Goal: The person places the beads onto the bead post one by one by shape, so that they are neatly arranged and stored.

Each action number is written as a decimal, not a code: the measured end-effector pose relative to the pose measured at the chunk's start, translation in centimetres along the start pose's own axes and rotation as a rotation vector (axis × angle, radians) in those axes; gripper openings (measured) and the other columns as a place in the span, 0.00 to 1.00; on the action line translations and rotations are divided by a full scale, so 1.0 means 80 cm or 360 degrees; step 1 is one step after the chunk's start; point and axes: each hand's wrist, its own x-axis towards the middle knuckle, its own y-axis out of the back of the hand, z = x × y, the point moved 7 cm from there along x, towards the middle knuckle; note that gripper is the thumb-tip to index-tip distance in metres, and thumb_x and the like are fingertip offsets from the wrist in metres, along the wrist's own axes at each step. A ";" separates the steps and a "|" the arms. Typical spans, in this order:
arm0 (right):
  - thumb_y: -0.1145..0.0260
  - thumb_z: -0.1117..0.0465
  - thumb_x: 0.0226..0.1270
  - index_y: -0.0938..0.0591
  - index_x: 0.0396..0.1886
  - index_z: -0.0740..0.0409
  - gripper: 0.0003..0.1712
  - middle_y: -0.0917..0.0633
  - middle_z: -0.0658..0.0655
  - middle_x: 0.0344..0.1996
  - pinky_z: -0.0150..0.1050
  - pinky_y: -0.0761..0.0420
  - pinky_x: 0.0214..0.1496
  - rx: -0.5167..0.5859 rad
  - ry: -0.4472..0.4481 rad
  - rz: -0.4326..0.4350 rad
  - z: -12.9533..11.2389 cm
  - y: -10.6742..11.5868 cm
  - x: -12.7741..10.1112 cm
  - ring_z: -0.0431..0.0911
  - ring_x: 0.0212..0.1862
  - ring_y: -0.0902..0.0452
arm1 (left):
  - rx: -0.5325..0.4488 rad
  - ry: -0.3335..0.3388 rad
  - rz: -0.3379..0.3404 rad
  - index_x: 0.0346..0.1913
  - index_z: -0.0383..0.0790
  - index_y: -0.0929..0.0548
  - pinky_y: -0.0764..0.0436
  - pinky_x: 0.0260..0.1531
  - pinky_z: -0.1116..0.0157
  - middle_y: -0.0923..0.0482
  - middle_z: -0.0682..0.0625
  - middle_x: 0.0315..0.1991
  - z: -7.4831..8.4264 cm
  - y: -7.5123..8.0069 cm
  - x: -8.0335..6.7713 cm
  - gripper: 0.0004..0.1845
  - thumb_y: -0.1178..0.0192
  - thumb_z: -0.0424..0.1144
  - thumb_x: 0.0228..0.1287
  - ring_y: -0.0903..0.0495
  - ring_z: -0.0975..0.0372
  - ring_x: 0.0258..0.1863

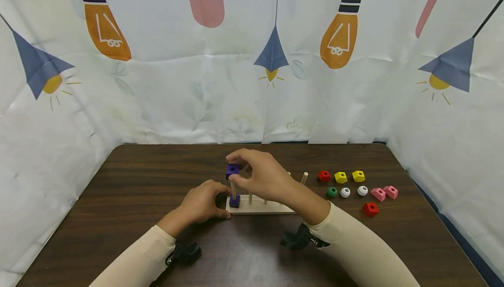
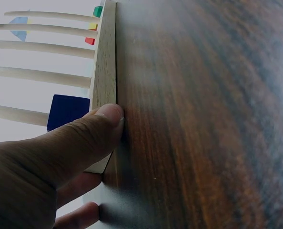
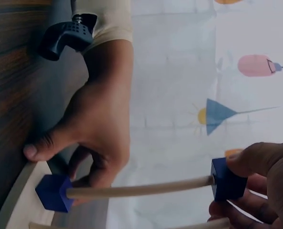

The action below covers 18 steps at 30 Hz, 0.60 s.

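One purple cube (image 1: 232, 171) at the tip of a peg (image 1: 233, 190), right hand (image 1: 263, 172) pinching it, second cube (image 1: 234, 201) low on same peg, left hand (image 1: 201, 201) gripping the base (image 1: 260, 208), on the counter (image 1: 157, 164)

The person is wearing plain cream sleeves (image 1: 366, 247), ending at the wrists. On each wrist a black, rounded device (image 1: 295, 239) is sitting; the left one (image 3: 58, 40) is showing small holes (image 3: 81, 37) and a metallic threaded piece (image 3: 77, 19).

A purple cube (image 3: 227, 183) (holed) meets a peg's (image 3: 141, 190) tip.
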 end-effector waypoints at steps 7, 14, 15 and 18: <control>0.27 0.60 0.69 0.20 0.62 0.55 0.23 0.15 0.48 0.50 0.38 0.19 0.50 -0.0004 -0.0083 -0.0004 0.000 -0.013 0.000 0.43 0.48 0.18 | 0.0007 -0.0025 0.0003 0.46 0.55 0.12 0.19 0.40 0.49 0.18 0.60 0.42 0.000 0.000 0.000 0.27 0.15 0.54 0.40 0.21 0.60 0.46; 0.30 0.60 0.72 0.22 0.65 0.58 0.24 0.16 0.52 0.55 0.33 0.20 0.50 -0.0074 -0.0131 0.0045 -0.003 -0.026 -0.005 0.40 0.50 0.18 | -0.0002 -0.0029 -0.0001 0.46 0.56 0.12 0.19 0.37 0.49 0.18 0.61 0.41 0.000 0.001 0.000 0.26 0.15 0.53 0.39 0.21 0.61 0.45; 0.31 0.61 0.71 0.23 0.66 0.59 0.25 0.16 0.53 0.54 0.34 0.20 0.50 -0.0074 -0.0129 0.0063 -0.004 -0.027 -0.006 0.41 0.50 0.18 | -0.0005 -0.0030 0.0001 0.46 0.56 0.12 0.19 0.37 0.49 0.18 0.61 0.41 0.000 0.001 0.001 0.26 0.15 0.53 0.39 0.22 0.62 0.45; 0.31 0.62 0.71 0.25 0.67 0.59 0.27 0.15 0.53 0.54 0.37 0.19 0.50 -0.0067 -0.0125 0.0130 -0.002 -0.031 -0.010 0.43 0.50 0.17 | -0.0012 -0.0035 0.0004 0.47 0.56 0.11 0.19 0.37 0.50 0.17 0.62 0.42 0.001 0.001 0.001 0.27 0.14 0.52 0.39 0.22 0.62 0.44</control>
